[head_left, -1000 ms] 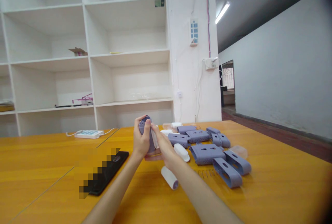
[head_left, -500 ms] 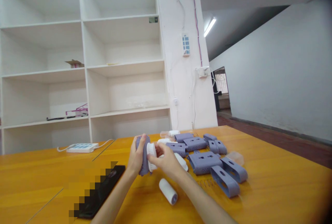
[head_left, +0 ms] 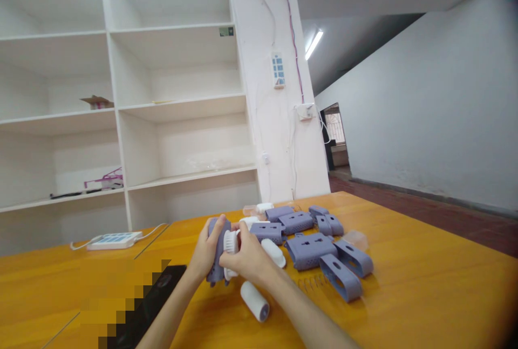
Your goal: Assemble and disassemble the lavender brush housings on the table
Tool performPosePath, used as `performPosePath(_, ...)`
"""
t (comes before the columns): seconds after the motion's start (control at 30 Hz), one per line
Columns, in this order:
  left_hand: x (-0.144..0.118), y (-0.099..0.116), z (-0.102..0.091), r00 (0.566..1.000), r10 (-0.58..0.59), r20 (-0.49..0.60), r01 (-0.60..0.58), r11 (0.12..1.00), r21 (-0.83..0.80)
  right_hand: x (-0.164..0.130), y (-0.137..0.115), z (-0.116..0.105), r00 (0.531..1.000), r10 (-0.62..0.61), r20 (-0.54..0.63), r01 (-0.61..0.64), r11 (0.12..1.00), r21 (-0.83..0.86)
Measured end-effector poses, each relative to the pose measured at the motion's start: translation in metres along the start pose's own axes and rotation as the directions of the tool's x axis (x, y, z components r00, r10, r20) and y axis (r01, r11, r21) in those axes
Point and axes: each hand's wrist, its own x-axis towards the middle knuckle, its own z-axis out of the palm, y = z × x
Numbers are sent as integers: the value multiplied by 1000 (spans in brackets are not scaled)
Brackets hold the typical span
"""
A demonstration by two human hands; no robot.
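Observation:
My left hand [head_left: 203, 252] is wrapped round a purple plastic housing [head_left: 216, 249], held upright above the table. In my right hand [head_left: 246, 254] is a white bristled brush head [head_left: 230, 252], pinched against the right face of the housing. Whether the two pieces are joined cannot be seen, since fingers cover part of them. Just below my right hand a white cylinder [head_left: 254, 300] with a purple end lies on the table. A white oval piece [head_left: 273, 253] lies beside my right wrist.
Several purple housings [head_left: 311, 249] and purple loop-shaped pieces [head_left: 342, 278] lie to the right, with metal springs [head_left: 311, 283] near them. A black phone-like slab [head_left: 149, 306] lies at left, partly pixelated. Behind it is a white power strip [head_left: 115, 240]. White shelves [head_left: 182, 101] stand beyond the table.
The view has turned slightly right, so everything sits further left. My right hand has closed in on the housing, with the brush head now nearer its face.

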Motion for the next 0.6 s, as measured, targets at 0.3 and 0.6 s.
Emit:
performPosePath(0.3,7,-5,-6,993,-112,-32,111,994,-23,-7,-18,6,1000,11,-28,-13,996,-93)
performPosePath(0.6,1,3,-6,974,-224,-30,222,973,-69,-9,-23,-1,996,-31,-84,22,994,-104)
